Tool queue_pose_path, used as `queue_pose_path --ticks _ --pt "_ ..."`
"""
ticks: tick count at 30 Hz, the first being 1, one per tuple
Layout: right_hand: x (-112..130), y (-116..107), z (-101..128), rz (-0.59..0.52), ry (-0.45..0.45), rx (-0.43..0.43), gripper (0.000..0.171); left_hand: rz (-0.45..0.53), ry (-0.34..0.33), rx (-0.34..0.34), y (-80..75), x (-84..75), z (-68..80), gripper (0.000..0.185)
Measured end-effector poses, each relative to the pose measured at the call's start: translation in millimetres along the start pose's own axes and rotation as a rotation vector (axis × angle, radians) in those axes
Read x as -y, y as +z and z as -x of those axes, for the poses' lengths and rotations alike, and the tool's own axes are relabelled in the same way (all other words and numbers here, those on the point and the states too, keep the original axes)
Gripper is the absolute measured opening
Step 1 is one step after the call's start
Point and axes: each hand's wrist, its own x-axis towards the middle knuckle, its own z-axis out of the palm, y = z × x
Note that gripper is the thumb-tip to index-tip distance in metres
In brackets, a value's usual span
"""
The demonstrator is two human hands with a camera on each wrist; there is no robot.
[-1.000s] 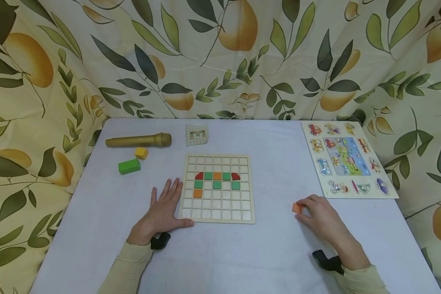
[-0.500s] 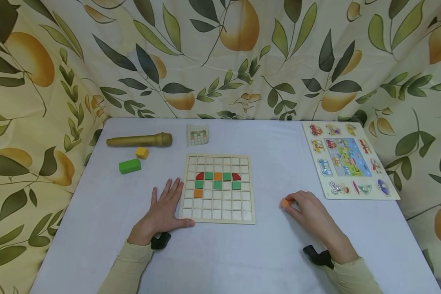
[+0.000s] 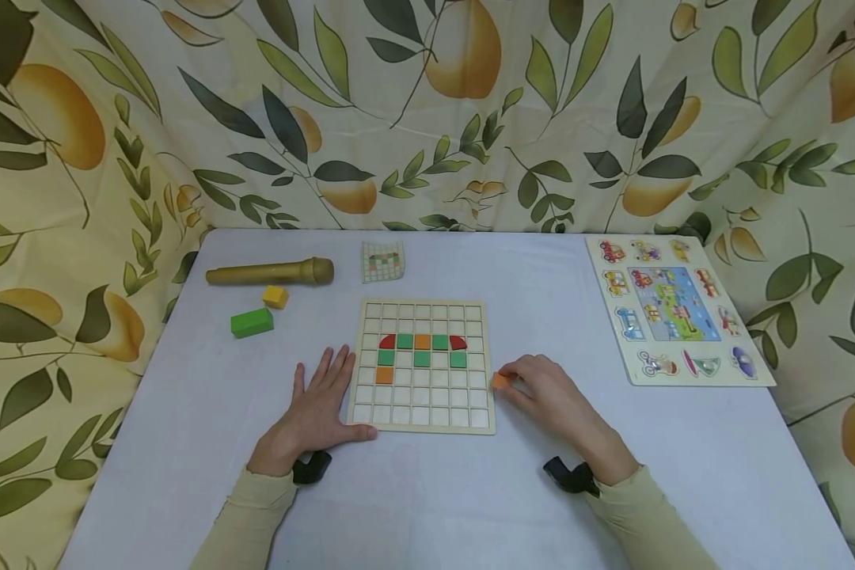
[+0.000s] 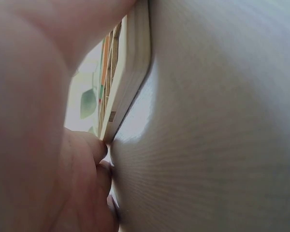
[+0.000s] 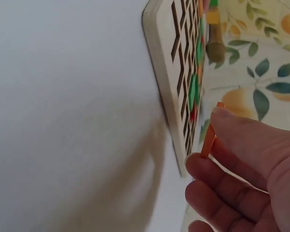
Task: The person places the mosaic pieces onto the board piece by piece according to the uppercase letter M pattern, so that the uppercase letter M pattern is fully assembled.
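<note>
1. head view, nearest first: the left hand lies flat with straight fingers on the pale blue table, its thumb against the near left corner of the square wooden grid board; it grasps nothing, it only steadies the board.
2. at about 3 o'clock from that hand, the right hand pinches a small orange square tile at its fingertips, just beside the board's right edge.
3. judged step: bringing the tile in to be seated. the next move calls for carrying it toward 9 o'clock, over an empty cell, and setting it down flat and square to the grid.
4. on the board, green, orange and red tiles fill part of two middle rows, with one orange tile below them at the left.
5. farther off, at 12 o'clock from the board, lies a small paper pattern card.
6. right wrist view alone shows how thin the tile is and that it is lifted off the table; the head view alone shows which cells are free.
7. left wrist view adds only the board's edge pressed close to the thumb.
</note>
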Motion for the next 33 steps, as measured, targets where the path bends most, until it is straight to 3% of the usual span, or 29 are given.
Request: queue_pose_path --ticks 19,33 --pt "29 22 -32 0.129 -0.210 -0.024 0.021 -0.015 -0.009 0.014 0.2 0.5 0.2 0.128" --pt "35 33 -39 0.176 -0.235 -0.041 0.018 -0.016 -0.014 0.020 0.6 0.8 0.2 0.129"
